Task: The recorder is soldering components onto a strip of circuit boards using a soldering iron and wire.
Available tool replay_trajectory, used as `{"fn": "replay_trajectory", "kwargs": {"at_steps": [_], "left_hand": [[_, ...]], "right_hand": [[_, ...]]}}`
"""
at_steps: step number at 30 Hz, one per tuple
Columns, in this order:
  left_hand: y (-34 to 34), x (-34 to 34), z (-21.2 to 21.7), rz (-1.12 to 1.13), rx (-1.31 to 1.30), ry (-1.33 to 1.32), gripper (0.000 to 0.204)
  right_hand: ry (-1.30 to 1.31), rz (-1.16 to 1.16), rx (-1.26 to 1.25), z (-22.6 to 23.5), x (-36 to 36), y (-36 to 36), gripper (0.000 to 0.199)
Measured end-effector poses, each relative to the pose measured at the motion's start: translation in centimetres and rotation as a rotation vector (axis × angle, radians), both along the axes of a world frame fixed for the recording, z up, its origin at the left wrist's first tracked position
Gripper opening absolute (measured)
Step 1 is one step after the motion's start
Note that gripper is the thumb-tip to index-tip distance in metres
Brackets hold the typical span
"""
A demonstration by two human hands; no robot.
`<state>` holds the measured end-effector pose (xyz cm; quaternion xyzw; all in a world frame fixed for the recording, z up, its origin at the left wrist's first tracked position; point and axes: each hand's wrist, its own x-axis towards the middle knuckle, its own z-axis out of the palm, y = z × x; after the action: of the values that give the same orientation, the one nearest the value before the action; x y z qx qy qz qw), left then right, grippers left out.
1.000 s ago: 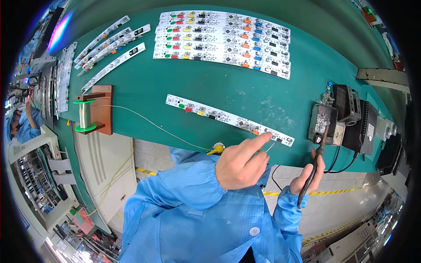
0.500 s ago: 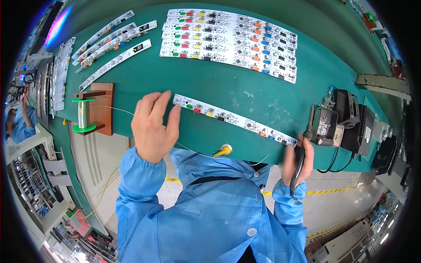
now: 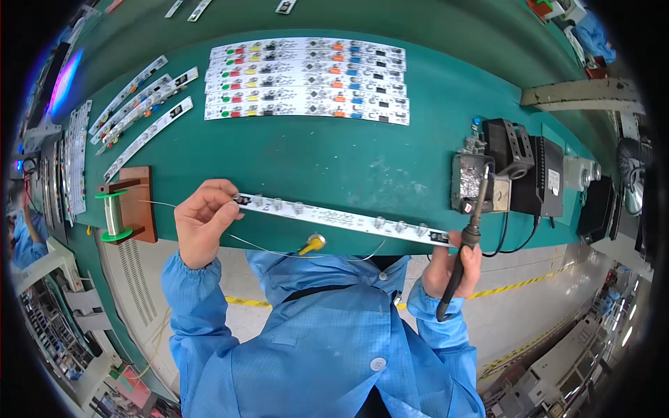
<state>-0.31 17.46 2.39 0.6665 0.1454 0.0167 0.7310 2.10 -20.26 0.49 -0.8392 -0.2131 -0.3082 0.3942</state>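
A long narrow white circuit board (image 3: 334, 219) spans the space between my hands, over the table's near edge. Its upper face shows clear round parts and a dark connector at each end. My left hand (image 3: 201, 223) pinches the left end between thumb and fingers. At the right end, my right hand (image 3: 436, 275) grips the board while also holding a soldering iron (image 3: 472, 233), its tip pointing up and away from me. Solder wire runs from a green-flanged spool (image 3: 113, 216), passes by my left hand and trails along the near edge.
Overlapping white boards (image 3: 306, 92) with coloured parts lie at the back. Several loose strips (image 3: 148, 138) lie far left. The spool sits on a brown stand (image 3: 145, 209). A yellow plug (image 3: 312, 244) sits at the near edge. Right stand a metal tray (image 3: 463, 174) and a black soldering station (image 3: 547, 174).
The board has been turned over, hiding its coloured parts, and moved nearer to me. My left hand has closed on its left end. The view has shifted.
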Motion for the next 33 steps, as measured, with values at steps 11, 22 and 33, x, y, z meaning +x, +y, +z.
{"fn": "replay_trajectory", "kwargs": {"at_steps": [11, 22, 33], "left_hand": [[-0.5, -0.7, 2.6, 0.019, 0.169, -0.129, 0.029], [-0.5, -1.8, 5.3, -0.097, 0.221, -0.224, 0.030], [1.3, -2.7, 5.6, -0.188, 0.310, -0.232, 0.033]], "right_hand": [[0.239, 0.121, 0.362, -0.4, -0.3, -0.8, 0.064], [0.444, 0.007, 0.538, -2.0, -0.5, -1.4, 0.051], [0.542, 0.029, 0.567, -1.3, 0.2, -0.5, 0.049]]}}
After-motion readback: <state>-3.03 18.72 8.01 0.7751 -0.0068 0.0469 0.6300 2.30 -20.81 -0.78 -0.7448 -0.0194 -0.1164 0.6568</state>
